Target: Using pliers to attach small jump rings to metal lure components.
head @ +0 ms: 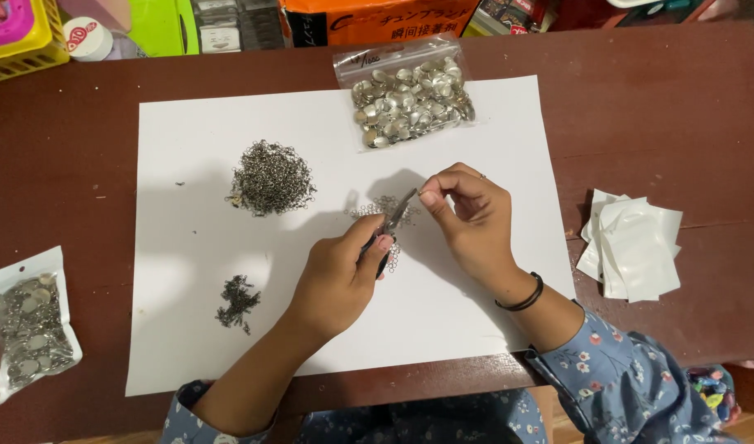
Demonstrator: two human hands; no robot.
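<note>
shiny metal pliers (396, 215), matt white paper sheet (196, 148).

White paper sheet (188, 329) on a dark red table (665, 107). Centre: left hand (337, 279) gripping small pliers (393, 220); right hand (467, 218) pinching a tiny piece at the plier tips, too small to identify. Ring pile (272, 177) at 10 o'clock. Bag of metal discs (410, 94) at 12. Empty white pouches (632, 247) at 3. Second disc bag (32, 325) at 8. Small dark bits (237, 302) at 7.

Single head-worn view, looking steeply down, close over the white sheet (229, 329) on the table (656, 107)
</note>
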